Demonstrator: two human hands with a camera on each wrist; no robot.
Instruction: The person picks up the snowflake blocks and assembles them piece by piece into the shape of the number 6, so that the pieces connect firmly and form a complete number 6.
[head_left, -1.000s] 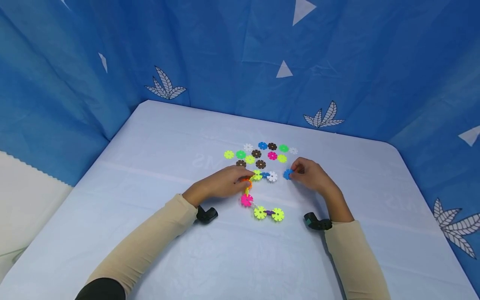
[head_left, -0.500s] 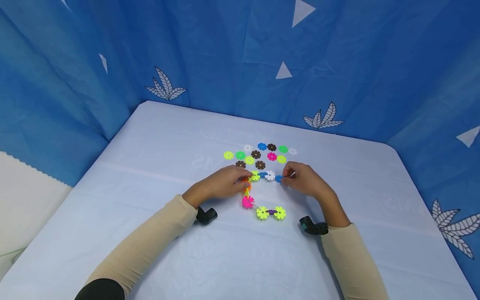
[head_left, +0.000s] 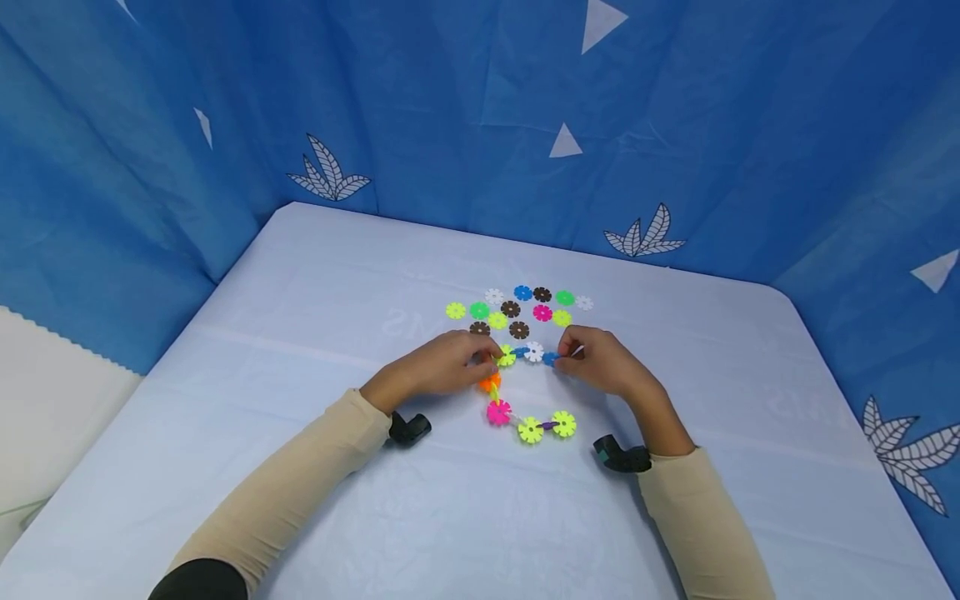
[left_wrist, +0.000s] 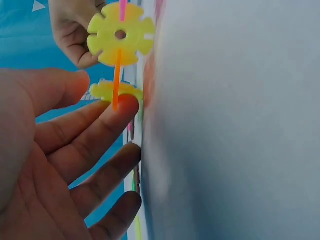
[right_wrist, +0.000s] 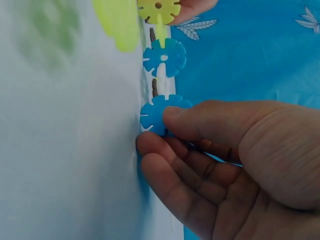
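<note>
In the head view, slotted plastic flower discs are linked in a C-shaped chain. My right hand pinches a blue disc between thumb and fingers at the upper end; in the right wrist view it meets a white disc seen edge-on, followed by another blue disc. My left hand is at the upper left corner. Its fingers are spread, a fingertip touching the chain near an orange disc and a yellow disc seen edge-on; the thumb is slightly apart. Below run a pink disc and two yellow-green discs.
Several loose discs lie flat beyond the chain, among them a green disc, a brown disc and a pink disc. The white-covered table ends at a blue curtain. Each wrist wears a black camera.
My right hand has moved left, bringing the blue disc to the white disc at the chain's end. The chain's lower end has swung slightly right. My left hand has barely moved.
</note>
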